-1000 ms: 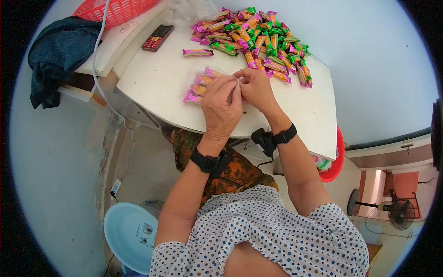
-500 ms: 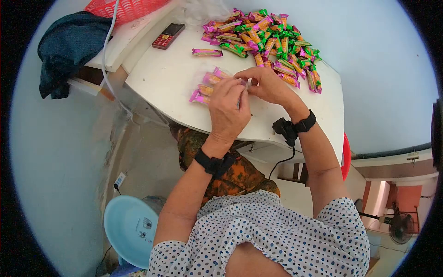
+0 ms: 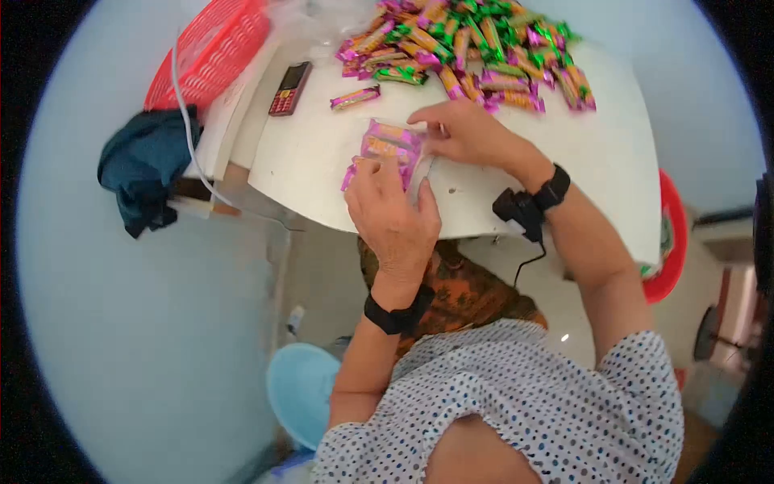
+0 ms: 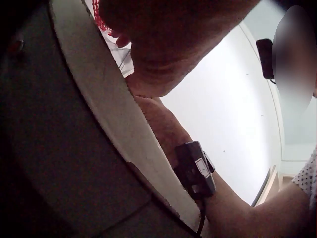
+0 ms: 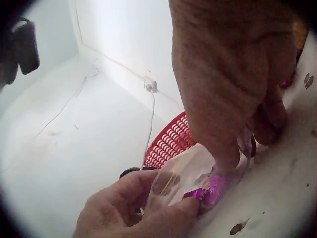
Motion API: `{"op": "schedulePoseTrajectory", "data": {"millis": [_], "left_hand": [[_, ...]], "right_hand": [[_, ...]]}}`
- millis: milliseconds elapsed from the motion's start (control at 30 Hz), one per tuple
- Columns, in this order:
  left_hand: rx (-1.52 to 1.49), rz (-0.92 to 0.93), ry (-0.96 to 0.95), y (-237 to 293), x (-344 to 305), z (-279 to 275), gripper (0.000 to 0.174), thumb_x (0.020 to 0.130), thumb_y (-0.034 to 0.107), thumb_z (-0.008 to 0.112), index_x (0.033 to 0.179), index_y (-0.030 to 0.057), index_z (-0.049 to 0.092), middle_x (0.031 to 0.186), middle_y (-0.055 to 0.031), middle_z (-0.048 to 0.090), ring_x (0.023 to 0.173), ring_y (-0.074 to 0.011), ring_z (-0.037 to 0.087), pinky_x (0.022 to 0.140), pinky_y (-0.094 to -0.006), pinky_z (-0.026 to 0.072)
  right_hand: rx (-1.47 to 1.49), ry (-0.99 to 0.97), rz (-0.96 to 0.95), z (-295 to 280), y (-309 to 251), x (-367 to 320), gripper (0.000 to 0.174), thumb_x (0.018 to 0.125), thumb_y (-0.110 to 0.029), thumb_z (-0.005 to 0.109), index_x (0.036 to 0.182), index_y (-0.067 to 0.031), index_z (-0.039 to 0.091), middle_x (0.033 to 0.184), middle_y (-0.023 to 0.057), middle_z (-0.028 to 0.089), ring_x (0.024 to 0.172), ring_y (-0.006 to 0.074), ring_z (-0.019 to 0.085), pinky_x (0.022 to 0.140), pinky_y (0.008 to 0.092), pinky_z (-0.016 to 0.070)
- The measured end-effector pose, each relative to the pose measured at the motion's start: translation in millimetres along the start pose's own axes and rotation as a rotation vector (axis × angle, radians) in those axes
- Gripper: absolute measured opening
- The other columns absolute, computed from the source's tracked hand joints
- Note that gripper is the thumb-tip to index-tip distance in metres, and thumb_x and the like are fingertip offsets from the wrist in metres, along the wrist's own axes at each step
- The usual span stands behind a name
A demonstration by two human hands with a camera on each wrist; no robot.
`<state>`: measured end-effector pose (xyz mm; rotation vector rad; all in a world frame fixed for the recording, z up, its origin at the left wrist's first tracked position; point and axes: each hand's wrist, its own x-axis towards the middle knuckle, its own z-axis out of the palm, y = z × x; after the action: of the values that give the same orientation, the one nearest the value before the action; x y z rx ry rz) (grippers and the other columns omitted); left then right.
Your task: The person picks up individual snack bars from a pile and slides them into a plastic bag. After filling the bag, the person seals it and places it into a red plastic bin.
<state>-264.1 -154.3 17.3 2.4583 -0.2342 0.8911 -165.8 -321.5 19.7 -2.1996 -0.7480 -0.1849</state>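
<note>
In the head view, a clear bag with several pink-wrapped snack bars [image 3: 393, 143] lies on the white table. My left hand [image 3: 393, 218] is over its near part, fingers bent. In the right wrist view, my left hand [image 5: 133, 208] grips the clear bag [image 5: 168, 173], its thumb against a purple wrapper [image 5: 214, 189]. My right hand [image 3: 476, 139] is at the bag's right edge; in the right wrist view, the fingers of this hand [image 5: 233, 74] pinch clear film. The left wrist view hides the fingertips' contact.
A large heap of purple and green snack bars [image 3: 484, 48] covers the table's far side. One loose bar [image 3: 355, 98] and a phone [image 3: 290, 89] lie to the left. Beyond the table's left edge are a red basket [image 3: 222, 60] and dark cloth [image 3: 145, 157].
My hands have moved apart, uncovering more of the bag. My left hand has turned, its fingers now over the bars. The head view has shifted, bringing the heap nearer the top.
</note>
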Motion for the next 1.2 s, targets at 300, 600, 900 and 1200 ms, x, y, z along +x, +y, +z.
{"op": "schedulePoseTrajectory", "data": {"millis": [300,600,900,1200], "left_hand": [[0.098,0.013,-0.071,-22,-3,9,0.035,0.076,-0.002,0.066,0.111,0.0028,0.065,0.102,-0.0178,0.058,0.096,-0.0374,0.059,0.083,-0.0449,0.0493],[0.037,0.065,-0.054,-12,5,3,0.031,0.079,0.008,0.073,0.109,0.0031,0.066,0.094,-0.0174,0.059,0.089,-0.038,0.059,0.076,-0.0458,0.0492],[0.196,0.184,-0.06,-26,6,22,0.016,0.079,0.003,0.069,0.094,0.0056,0.066,0.074,-0.0109,0.053,0.07,-0.0315,0.057,0.061,-0.0432,0.0449],[0.136,0.214,0.004,-14,4,25,0.011,0.079,0.008,0.072,0.089,0.0066,0.068,0.072,-0.0101,0.056,0.066,-0.0307,0.058,0.058,-0.0423,0.0455]], "right_hand": [[-0.139,-0.053,-0.009,8,-1,-3,0.022,0.081,-0.02,0.072,0.098,-0.0067,0.071,0.079,0.0135,0.068,0.079,0.034,0.065,0.07,0.0441,0.0492],[-0.149,-0.092,0.031,14,-4,-4,0.015,0.084,-0.021,0.068,0.088,-0.0068,0.067,0.084,0.0189,0.067,0.087,0.0397,0.066,0.076,0.0518,0.0523],[-0.214,-0.065,-0.007,18,0,-3,0.018,0.081,-0.018,0.071,0.095,-0.0083,0.069,0.084,0.0168,0.068,0.086,0.0378,0.066,0.073,0.0499,0.0516],[-0.333,-0.066,0.038,23,-7,-4,0.021,0.08,-0.017,0.072,0.1,-0.0109,0.071,0.082,0.0135,0.067,0.085,0.0352,0.067,0.072,0.0477,0.0523]]}}
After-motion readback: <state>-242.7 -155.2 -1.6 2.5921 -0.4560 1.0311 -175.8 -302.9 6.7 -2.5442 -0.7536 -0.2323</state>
